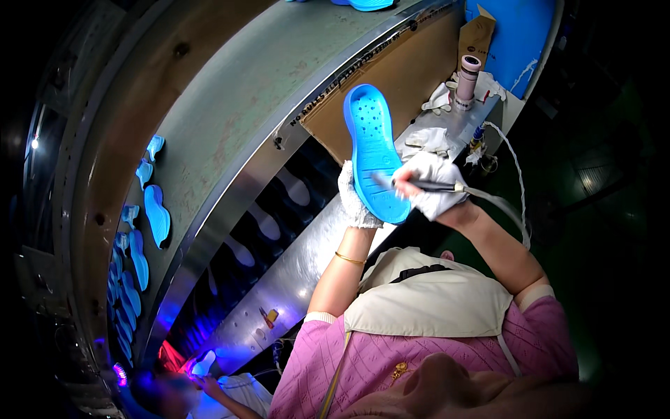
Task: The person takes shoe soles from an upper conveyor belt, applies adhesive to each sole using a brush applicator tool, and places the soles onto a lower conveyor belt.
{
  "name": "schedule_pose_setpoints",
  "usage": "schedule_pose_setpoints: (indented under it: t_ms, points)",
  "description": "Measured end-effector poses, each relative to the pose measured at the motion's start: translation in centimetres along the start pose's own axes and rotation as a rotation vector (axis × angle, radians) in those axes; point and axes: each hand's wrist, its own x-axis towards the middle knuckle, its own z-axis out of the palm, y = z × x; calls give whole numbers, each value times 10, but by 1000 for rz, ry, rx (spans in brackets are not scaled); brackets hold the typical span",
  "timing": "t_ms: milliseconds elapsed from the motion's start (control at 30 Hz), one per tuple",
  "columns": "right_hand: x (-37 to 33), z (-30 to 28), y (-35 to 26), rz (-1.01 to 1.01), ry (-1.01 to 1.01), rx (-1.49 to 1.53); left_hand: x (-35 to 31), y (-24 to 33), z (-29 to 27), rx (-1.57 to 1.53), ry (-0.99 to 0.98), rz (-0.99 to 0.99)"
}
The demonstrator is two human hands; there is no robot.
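Blue shoe sole (373,150), at one o'clock from centre, is clamped in the left hand (354,207); at the sole's four o'clock, the right hand (438,172) clasps a pen-like tool (442,186), tip blurred.

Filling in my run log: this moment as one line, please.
left grip: blue shoe sole | right grip: pen-like tool over sole | conveyor belt: more blue soles

one left hand (354,200) and one right hand (434,180) are holding one blue sole (373,150) and one thin tool (444,186); over eight other soles (158,215) are lying on one belt (258,98); one pink bottle (467,85) is standing.
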Motion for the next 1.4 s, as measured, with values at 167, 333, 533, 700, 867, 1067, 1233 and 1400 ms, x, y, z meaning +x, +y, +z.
schedule_pose_setpoints:
  t_ms: [167, 333, 533, 700, 867, 1067, 1233, 1400]
  points:
    - [8, 11, 1, -466, 34, -449, -1, -11, 25, 68, 144, 47]
    - [-2, -13, 2, 269, -154, 145, -5, 5, -10, 35, -37, -56]
    - [48, -69, 23, 368, -60, 72, -22, -1, 23, 28, -133, -279]
    - [68, -84, 41, 175, 284, -85, -23, 0, 31, 114, -230, -330]
    - [17, -33, 32, -124, 38, -151, -6, 12, -6, 87, -137, -281]
    - [43, -55, 9, -241, 123, -180, -8, 21, 12, 266, -117, -221]
    - [57, -68, -6, -447, -176, -750, 0, 23, 17, 307, -106, -154]
    - [54, -68, -16, -417, -281, -625, 15, 31, 7, 305, -61, -127]
